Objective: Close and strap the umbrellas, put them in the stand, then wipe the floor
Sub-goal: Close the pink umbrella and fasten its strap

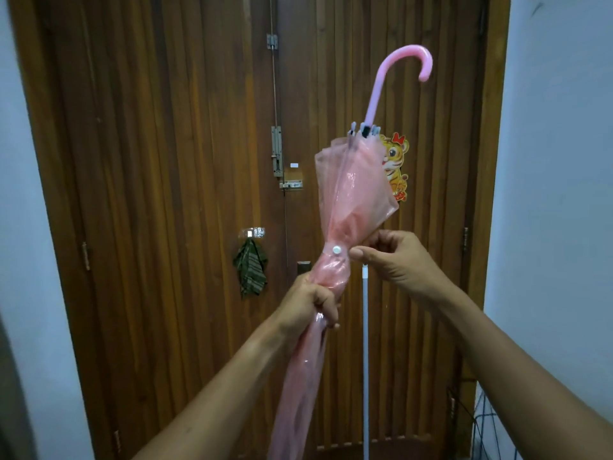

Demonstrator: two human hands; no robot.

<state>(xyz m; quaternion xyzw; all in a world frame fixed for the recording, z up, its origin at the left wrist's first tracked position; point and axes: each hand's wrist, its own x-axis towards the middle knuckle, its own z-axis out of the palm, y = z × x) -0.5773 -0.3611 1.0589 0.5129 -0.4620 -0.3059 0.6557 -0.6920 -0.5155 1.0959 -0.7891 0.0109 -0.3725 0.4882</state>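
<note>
Pink translucent umbrella (351,194): closed, held in mid-air in front of the wooden double door (166,194), tilted right, hooked handle (403,59) uppermost, tip end out of frame below.

Strap is wrapped round the canopy's narrow waist; its white snap button (337,250) faces the camera. Canopy flares loose above the strap.

Left hand (311,300): fingers clenched round the gathered canopy just below the strap.

Right hand (394,260): fingers curled, thumb tip against the strap's right end beside the button. Cannot tell whether it actually pinches the strap.

Behind: tiger sticker (396,167) on the door, partly covered by the canopy; striped green cloth (251,270) hanging from a hook; white pole (365,360) upright against the door.
</note>
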